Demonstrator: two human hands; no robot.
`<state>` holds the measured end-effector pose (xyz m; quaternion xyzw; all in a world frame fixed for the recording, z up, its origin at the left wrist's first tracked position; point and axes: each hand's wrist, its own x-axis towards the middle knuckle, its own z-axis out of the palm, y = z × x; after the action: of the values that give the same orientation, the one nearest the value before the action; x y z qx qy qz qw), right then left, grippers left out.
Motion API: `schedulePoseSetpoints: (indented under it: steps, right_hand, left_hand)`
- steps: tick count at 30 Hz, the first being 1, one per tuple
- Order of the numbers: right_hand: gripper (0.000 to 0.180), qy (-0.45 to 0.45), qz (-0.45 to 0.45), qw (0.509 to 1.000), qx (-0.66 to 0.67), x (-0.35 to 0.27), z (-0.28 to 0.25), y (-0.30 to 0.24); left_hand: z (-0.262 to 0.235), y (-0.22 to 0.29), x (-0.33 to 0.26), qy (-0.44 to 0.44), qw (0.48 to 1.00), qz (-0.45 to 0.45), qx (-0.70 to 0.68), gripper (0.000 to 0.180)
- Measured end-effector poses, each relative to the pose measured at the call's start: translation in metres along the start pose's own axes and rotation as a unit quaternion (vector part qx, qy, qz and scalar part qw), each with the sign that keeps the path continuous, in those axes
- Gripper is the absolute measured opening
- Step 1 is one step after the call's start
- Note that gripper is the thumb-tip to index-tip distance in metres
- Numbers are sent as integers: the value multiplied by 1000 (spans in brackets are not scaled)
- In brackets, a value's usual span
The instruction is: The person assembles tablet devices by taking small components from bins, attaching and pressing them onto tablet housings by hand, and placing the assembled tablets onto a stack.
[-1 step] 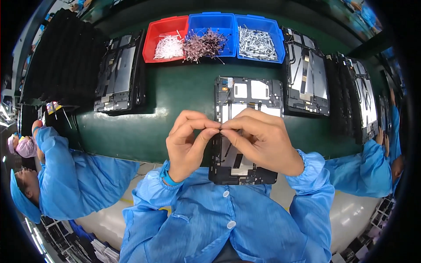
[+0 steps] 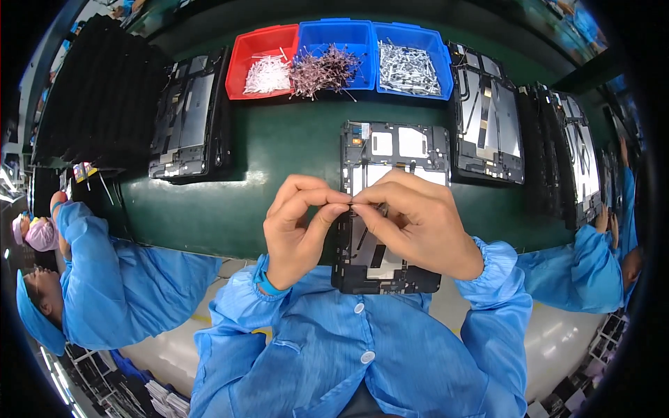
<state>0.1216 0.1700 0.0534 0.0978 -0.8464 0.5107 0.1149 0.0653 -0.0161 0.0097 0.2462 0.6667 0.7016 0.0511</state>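
My left hand (image 2: 300,226) and my right hand (image 2: 421,219) meet fingertip to fingertip, each in a pinch of thumb and forefinger. Something thin and dark shows between the fingertips, too small to name. Just below them lies an opened tablet-like device (image 2: 426,160), its black frame and silvery inner plates facing up. My fingers hover over its left edge, and my right hand hides much of its middle. A blue band circles my left wrist.
Across the green table (image 2: 279,139) stand a red bin (image 2: 240,66) of white pieces, a blue bin (image 2: 334,33) of brownish wired parts and another blue bin (image 2: 444,59) of silvery pieces. Similar devices (image 2: 185,118) are stacked left and right (image 2: 488,118). Blue-sleeved people (image 2: 132,292) work on both sides.
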Motion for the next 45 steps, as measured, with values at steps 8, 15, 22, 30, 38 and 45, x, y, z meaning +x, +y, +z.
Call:
schedulePoseSetpoints:
  steps: [8, 15, 22, 30, 38, 45]
  right_hand:
    - [12, 18, -30, 998, -60, 6, 4, 9]
    - [10, 38, -13, 997, -67, 23, 9, 38]
    - [9, 22, 5, 996, -82, 24, 13, 49]
    - [10, 8, 6, 996, -84, 24, 13, 50]
    - [11, -4, 6, 997, -79, 24, 10, 50]
    - [11, -6, 9, 997, -75, 25, 10, 50]
  left_hand:
    - [-4, 6, 16, -32, 954, 110, 278, 15]
    - [-15, -14, 35, -74, 987, -144, 3, 35]
    - [-20, -27, 46, -95, 954, -278, -57, 21]
    - [-24, -30, 59, -125, 937, -316, -77, 15]
    - [-25, -27, 70, -154, 929, -332, -50, 11]
    - [-25, -26, 70, -157, 929, -333, -48, 11]
